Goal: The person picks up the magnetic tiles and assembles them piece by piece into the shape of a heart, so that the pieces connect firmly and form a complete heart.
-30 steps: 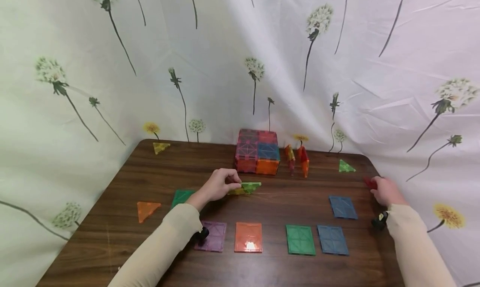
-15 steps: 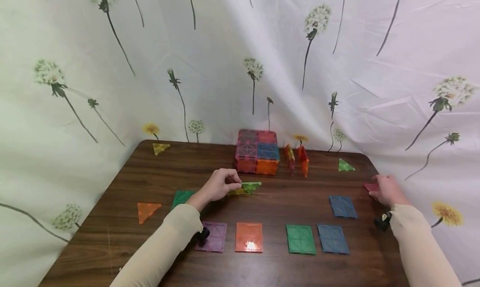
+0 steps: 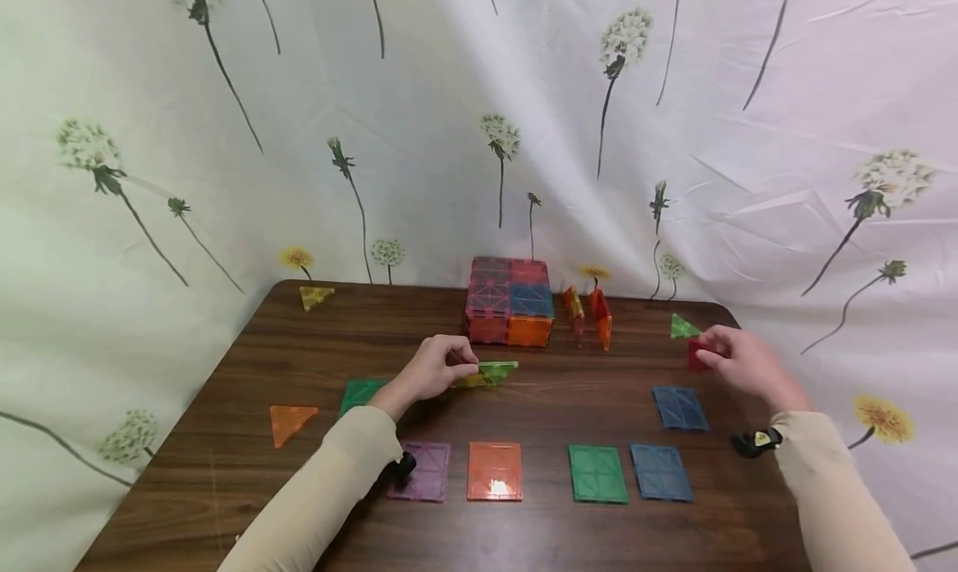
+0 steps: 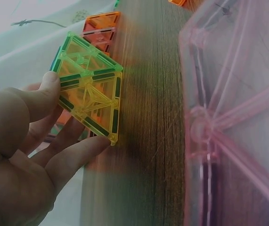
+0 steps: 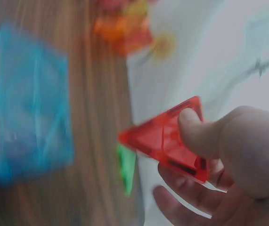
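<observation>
My left hand (image 3: 434, 371) pinches a green triangular magnetic tile (image 4: 87, 59) and a yellow triangular magnetic tile (image 4: 94, 101), joined edge to edge, over the middle of the table. In the left wrist view the thumb is at their near side and a fingertip touches the yellow tile's lower corner. Over the table's right side, my right hand (image 3: 748, 368) holds a red triangular magnetic tile (image 5: 158, 139), thumb on its face and fingers behind. Beyond that hand lies another green triangular tile (image 3: 683, 327). Nearer to me is a blue square tile (image 3: 679, 408).
A block of joined square tiles (image 3: 490, 300) stands at the table's back, with orange upright tiles (image 3: 602, 319) to its right. Along the front lie a purple square (image 3: 430, 472), an orange square (image 3: 495, 464), a green square (image 3: 597, 474) and a blue square (image 3: 662, 472). An orange triangle (image 3: 290, 423) lies left.
My right hand has lifted the red triangular tile from the table's right edge and moved it leftward, near the green triangle. My left hand stays in place with its two joined tiles.
</observation>
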`<state>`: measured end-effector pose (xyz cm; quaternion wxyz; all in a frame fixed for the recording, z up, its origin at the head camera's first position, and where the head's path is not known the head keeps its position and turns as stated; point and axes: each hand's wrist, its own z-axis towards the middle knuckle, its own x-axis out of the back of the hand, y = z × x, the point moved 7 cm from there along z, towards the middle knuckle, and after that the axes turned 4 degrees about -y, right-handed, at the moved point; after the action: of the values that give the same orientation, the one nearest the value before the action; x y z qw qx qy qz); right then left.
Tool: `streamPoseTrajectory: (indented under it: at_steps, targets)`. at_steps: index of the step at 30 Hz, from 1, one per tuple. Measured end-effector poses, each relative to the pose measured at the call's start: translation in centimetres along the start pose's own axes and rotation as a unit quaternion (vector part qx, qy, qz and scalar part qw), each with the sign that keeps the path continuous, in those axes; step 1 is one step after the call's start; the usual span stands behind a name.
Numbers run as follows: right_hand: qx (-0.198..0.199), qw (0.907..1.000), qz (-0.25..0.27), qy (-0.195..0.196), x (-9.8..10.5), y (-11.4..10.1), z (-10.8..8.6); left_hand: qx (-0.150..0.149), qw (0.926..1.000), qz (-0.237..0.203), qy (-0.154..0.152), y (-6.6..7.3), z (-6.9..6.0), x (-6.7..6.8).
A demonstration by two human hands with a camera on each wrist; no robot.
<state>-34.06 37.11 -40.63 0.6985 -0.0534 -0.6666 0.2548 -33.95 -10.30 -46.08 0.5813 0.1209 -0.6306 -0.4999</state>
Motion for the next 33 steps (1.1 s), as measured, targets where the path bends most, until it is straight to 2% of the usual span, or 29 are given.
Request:
streamPoseTrajectory:
  at_steps: [6, 13, 19, 25, 33]
  targets:
    - [0.056, 0.9977, 0.033, 0.016, -1.8, -5.4, 1.6, 0.004, 1.0, 0.002, 0.0, -0.1, 0.0, 0.1]
    - [0.113, 0.9911, 0.068, -0.018, -6.4, -10.0, 3.7, 0.003, 1.0, 0.005, -0.001, -0.1, 0.1, 0.0]
    - [0.137, 0.9871, 0.048, -0.068, -10.0, -14.0, 5.1, 0.007, 1.0, 0.003, 0.002, -0.2, 0.2, 0.0]
    - [0.173, 0.9809, 0.016, -0.087, -12.6, -17.4, 6.1, -0.001, 1.0, -0.003, 0.005, 0.1, 0.0, 0.0]
    - [0.176, 0.9785, -0.009, -0.108, -14.6, -19.5, 6.7, -0.008, 0.9999, -0.007, 0.006, 0.1, -0.1, -0.1]
